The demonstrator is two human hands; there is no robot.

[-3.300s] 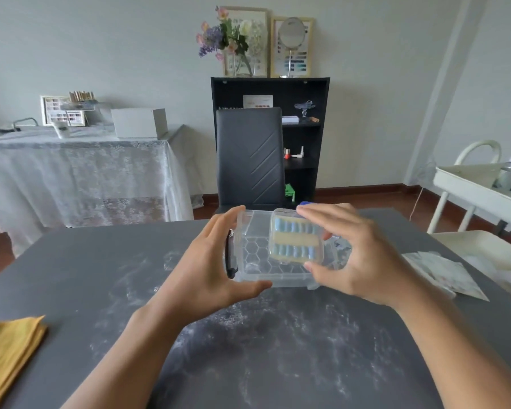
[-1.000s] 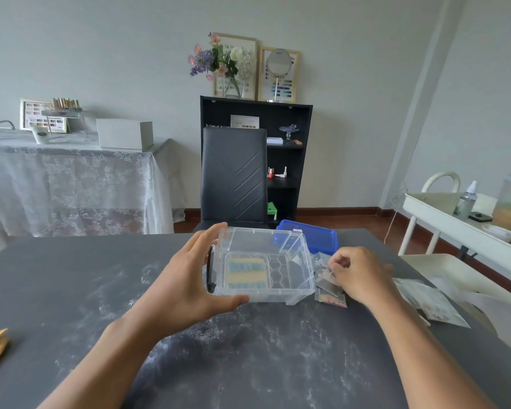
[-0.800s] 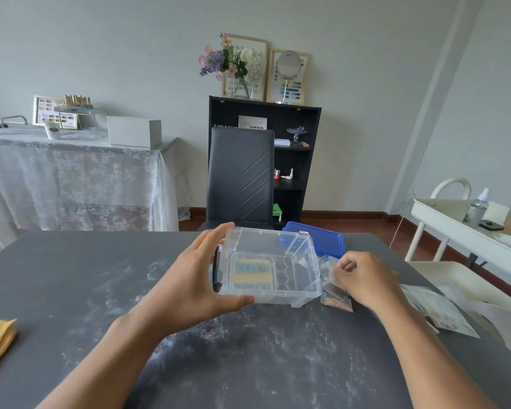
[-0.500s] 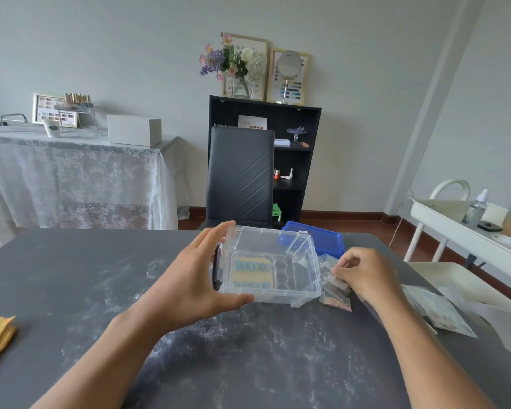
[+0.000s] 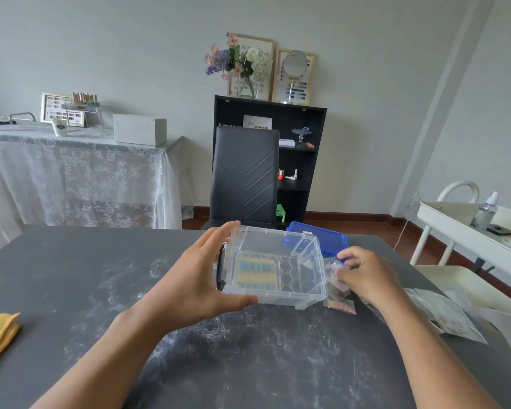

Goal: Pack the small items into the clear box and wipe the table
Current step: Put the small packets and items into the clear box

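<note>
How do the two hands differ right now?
The left hand is spread around the clear box's end, steadying it. The right hand is curled, pinching small clear packets beside the box. Both hands are low over the grey table.

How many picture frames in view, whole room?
3. Two frames lean on the wall atop the black shelf: one behind the flowers, one behind the round mirror. A third stands on the lace-covered side table. Others may be hidden.
</note>
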